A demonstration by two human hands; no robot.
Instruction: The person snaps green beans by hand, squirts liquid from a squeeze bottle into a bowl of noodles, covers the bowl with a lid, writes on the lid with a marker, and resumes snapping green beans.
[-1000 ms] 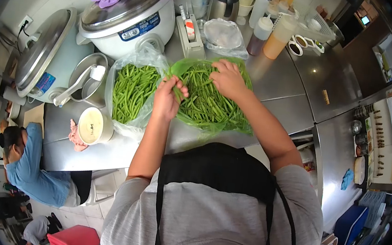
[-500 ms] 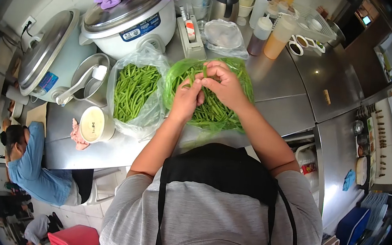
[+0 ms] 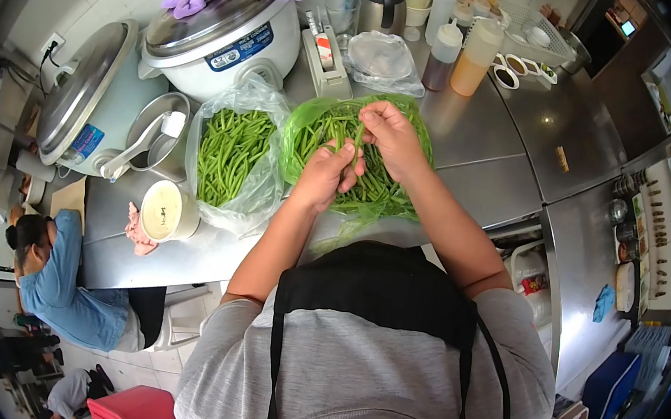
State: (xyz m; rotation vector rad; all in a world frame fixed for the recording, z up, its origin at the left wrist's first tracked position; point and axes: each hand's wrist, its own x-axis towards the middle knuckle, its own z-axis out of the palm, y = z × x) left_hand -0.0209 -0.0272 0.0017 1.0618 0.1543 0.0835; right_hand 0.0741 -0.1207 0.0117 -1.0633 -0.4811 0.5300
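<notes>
Over a green plastic bag point(image 3: 303, 119) full of long green beans point(image 3: 379, 190), both my hands are raised close together. My left hand point(image 3: 328, 174) is closed around a few green beans that stick up past its fingers. With thumb and fingertips, my right hand point(image 3: 391, 136) pinches a green bean point(image 3: 359, 136) just above and right of the left hand. To the left of the green bag, a clear plastic bag point(image 3: 259, 192) holds shorter green bean pieces point(image 3: 230, 156). Part of the bean pile is hidden under my hands.
Left of the bags stand a white tub point(image 3: 169, 214), a steel pot point(image 3: 163, 136) with a white ladle, and rice cookers point(image 3: 214, 38). Squeeze bottles point(image 3: 475, 56) and a thermos point(image 3: 382, 4) line the back. A person in a blue shirt point(image 3: 78, 288) sits at the left.
My right hand has shifted slightly right, away from the left hand, still pinching a bean. The left hand has barely moved and keeps its beans.
</notes>
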